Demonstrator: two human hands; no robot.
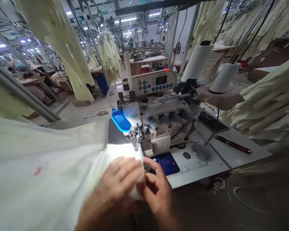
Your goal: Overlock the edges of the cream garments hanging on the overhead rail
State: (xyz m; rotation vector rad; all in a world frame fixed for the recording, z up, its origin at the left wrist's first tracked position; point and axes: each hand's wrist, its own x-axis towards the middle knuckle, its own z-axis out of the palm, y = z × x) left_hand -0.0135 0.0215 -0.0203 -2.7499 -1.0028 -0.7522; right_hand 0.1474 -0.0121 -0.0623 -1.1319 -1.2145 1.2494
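An overlock sewing machine (159,122) stands ahead, its lamp lighting the needle and presser foot area (135,136). White fabric (50,160) spreads from the left up to the presser foot. My left hand (118,179) lies on this fabric with its fingers stretched out flat, close in front of the foot; its thumb is hidden. At the fabric's right edge, the fingers and thumb of my right hand (157,186) curl around the cloth and hold it. A blue plastic guard (121,120) sits just above the needle area.
Dark red tweezers (233,144) lie on the machine table (192,173), near a round clear dish (202,151). Thread cones (197,62) stand behind to the right. Pale cloth pieces (272,99) hang at the right and back left. A metal rail (21,93) slants at left.
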